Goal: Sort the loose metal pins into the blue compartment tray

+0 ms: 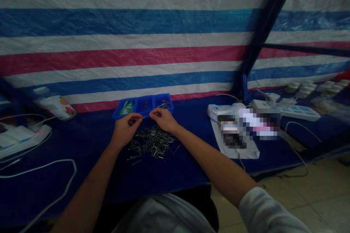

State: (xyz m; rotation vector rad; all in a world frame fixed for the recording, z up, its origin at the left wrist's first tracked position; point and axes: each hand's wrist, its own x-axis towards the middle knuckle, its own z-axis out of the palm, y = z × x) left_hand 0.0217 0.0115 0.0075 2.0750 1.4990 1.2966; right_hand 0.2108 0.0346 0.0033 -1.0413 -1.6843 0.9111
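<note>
Both of my hands meet above a loose heap of thin metal pins [157,143] on the blue table. Between the fingertips of my left hand [126,128] and my right hand [163,119] runs one slim, shiny metal pin [146,117]. Each hand pinches an end of it. Its exact kind is too small to make out. Right behind the hands stands a blue tray with three compartments [144,99]. Green items [127,107] lie in its left compartment, and small metal pieces [164,104] lie in the middle and right ones.
A plastic bottle [58,105] leans at the back left, near a white power strip [24,140] and a looping white cable [72,169]. At right lie a white sheet [251,151] with blurred items and another power strip [298,111]. Striped sheeting [136,58] hangs behind.
</note>
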